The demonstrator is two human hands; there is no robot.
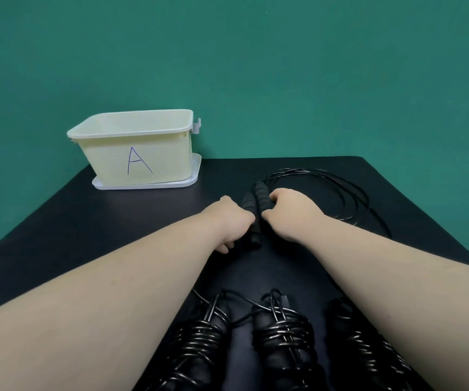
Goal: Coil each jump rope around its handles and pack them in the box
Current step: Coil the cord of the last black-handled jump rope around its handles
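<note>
Together, the left hand (pixel 229 221) and right hand (pixel 292 218) clasp the black foam jump-rope handles (pixel 262 197), its cord (pixel 337 190) lying loose behind them

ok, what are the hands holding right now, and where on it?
The uncoiled jump rope, by its foam handles: left hand grips the left handle, right hand the right handle, mid-length.

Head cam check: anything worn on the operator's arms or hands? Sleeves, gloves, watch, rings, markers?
Nothing worn that shows. The left hand and right hand are bare, with no gloves and no rings in view, though the fingers are mostly hidden. The left forearm and right forearm are bare to the frame edge: no sleeves, watch, bands, cables or markers.
</note>
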